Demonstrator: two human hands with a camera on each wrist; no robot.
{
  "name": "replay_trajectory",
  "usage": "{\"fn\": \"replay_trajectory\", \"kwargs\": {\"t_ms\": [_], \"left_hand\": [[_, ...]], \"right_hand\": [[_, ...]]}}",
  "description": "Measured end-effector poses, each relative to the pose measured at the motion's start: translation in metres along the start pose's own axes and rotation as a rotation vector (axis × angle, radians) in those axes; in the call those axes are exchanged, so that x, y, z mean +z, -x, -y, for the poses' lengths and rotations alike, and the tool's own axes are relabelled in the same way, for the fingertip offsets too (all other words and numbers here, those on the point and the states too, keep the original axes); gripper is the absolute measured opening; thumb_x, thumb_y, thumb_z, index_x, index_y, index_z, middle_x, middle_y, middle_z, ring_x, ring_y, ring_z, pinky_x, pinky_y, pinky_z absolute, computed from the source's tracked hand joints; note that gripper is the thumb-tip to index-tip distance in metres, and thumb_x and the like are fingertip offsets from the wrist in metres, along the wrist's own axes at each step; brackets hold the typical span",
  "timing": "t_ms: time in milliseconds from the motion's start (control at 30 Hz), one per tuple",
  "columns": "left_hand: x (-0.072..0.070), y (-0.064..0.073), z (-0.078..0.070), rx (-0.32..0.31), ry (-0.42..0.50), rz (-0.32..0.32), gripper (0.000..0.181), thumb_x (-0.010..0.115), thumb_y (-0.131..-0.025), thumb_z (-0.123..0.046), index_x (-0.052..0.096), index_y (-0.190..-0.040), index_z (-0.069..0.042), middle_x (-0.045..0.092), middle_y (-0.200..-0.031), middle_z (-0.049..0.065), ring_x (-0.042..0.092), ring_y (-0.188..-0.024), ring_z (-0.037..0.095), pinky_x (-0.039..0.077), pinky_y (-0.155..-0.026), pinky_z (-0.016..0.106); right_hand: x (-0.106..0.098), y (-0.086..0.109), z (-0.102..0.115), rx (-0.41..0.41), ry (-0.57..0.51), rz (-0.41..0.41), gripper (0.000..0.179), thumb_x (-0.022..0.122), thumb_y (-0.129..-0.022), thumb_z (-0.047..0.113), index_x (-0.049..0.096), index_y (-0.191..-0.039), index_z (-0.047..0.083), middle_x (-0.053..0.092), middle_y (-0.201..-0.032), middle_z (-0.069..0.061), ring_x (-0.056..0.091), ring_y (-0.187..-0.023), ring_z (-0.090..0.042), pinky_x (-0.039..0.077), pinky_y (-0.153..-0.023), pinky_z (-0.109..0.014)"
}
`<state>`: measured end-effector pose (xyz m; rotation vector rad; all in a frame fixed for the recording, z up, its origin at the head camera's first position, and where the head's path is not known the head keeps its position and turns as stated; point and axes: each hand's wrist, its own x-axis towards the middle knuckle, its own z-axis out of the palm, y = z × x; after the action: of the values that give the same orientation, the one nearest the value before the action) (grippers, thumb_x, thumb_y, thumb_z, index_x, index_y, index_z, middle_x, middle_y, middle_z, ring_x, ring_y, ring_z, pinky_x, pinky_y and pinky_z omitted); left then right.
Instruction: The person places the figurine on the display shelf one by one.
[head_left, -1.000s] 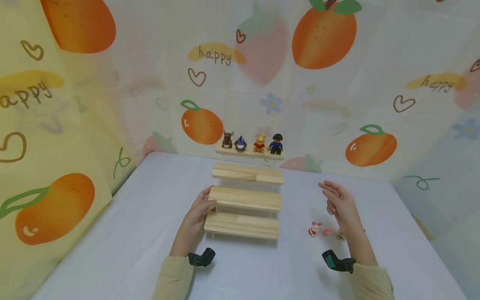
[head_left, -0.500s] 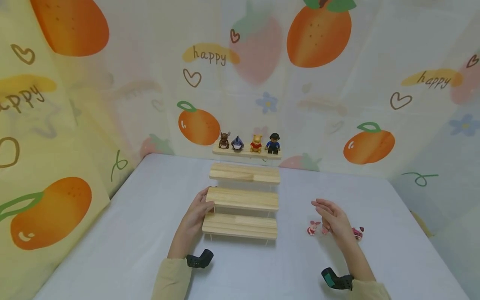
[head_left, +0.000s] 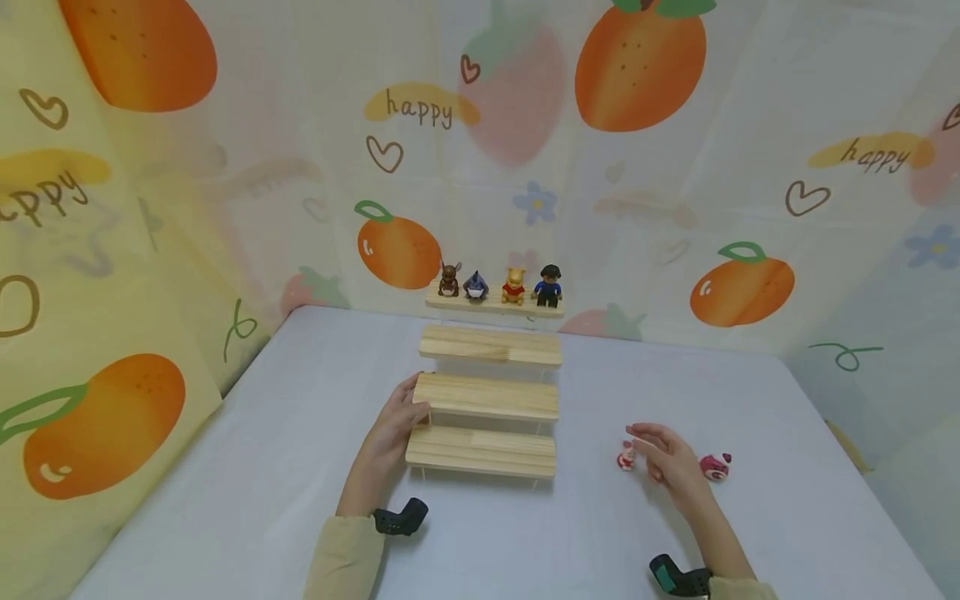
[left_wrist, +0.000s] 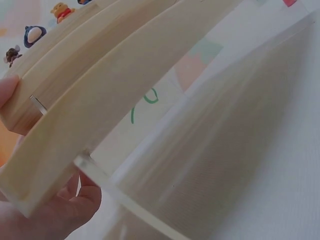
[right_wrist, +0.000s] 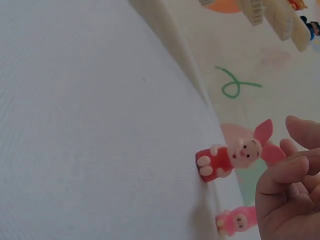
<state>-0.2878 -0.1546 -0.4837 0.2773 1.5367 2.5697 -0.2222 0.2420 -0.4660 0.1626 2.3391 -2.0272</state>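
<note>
My left hand (head_left: 388, 429) grips the left end of a tiered wooden display stand (head_left: 486, 396) at the second step from the front. In the left wrist view its fingers (left_wrist: 87, 197) show below the boards. My right hand (head_left: 672, 467) is low over the table with loosely bent fingers and nothing held. Just left of its fingertips stands a small Piglet figurine (head_left: 625, 457) in red; in the right wrist view the fingertips are right at its pink ears. A second, pink figurine (right_wrist: 236, 221) shows there, partly behind the hand. A dark-pink figurine (head_left: 716, 467) is right of the hand.
On the top step stand a brown kangaroo figurine (head_left: 449, 280), a blue donkey (head_left: 476, 287), a yellow bear (head_left: 513, 287) in a red shirt and a toy person (head_left: 549, 286) in blue. A fruit-printed curtain (head_left: 645, 208) hangs behind the white table (head_left: 247, 467).
My right hand has come down and toward me, to beside the Piglet figurine, uncovering the dark-pink figurine and covering the middle pink one. My left hand keeps its grip on the stand.
</note>
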Motion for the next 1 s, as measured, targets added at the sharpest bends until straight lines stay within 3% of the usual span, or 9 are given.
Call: {"fn": "replay_trajectory", "kwargs": {"t_ms": [100,267,633,1000], "left_hand": [[0.003,-0.001,-0.003,-0.044,0.040,-0.044,0.070,0.058,-0.079,0.003,0.019,-0.138,-0.001,0.019,-0.144,0.014,0.020,-0.127,0.029,0.012,-0.102,0.042],[0.007,0.000,-0.008,-0.090,0.083,-0.065,0.065,0.048,-0.082,0.013,0.020,-0.138,-0.002,0.018,-0.144,0.011,0.018,-0.129,0.026,0.012,-0.102,0.038],[0.008,0.001,-0.007,-0.087,0.079,-0.075,0.065,0.050,-0.081,0.011,0.021,-0.138,-0.002,0.020,-0.144,0.012,0.018,-0.129,0.026,0.013,-0.102,0.038],[0.013,0.005,-0.015,-0.102,0.061,-0.059,0.065,0.048,-0.082,0.011,0.018,-0.139,-0.002,0.018,-0.144,0.012,0.018,-0.129,0.026,0.014,-0.102,0.037]], "right_hand": [[0.000,0.000,-0.004,-0.004,0.059,0.005,0.039,0.056,-0.089,0.017,0.046,-0.122,-0.003,0.050,-0.122,-0.019,0.033,-0.045,-0.008,0.032,-0.044,-0.020],[-0.001,0.000,-0.009,0.011,0.086,0.020,0.039,0.060,-0.085,0.010,0.048,-0.120,-0.004,0.051,-0.116,-0.021,0.033,-0.047,-0.007,0.032,-0.044,-0.019],[-0.003,0.000,-0.014,0.010,0.201,0.049,0.041,0.060,-0.081,-0.001,0.048,-0.120,-0.003,0.042,-0.123,-0.028,0.037,-0.048,-0.009,0.035,-0.045,-0.021],[-0.003,0.000,-0.016,0.009,0.256,0.021,0.036,0.061,-0.083,0.004,0.051,-0.116,-0.005,0.053,-0.109,-0.022,0.042,-0.049,-0.011,0.038,-0.046,-0.024]]}}
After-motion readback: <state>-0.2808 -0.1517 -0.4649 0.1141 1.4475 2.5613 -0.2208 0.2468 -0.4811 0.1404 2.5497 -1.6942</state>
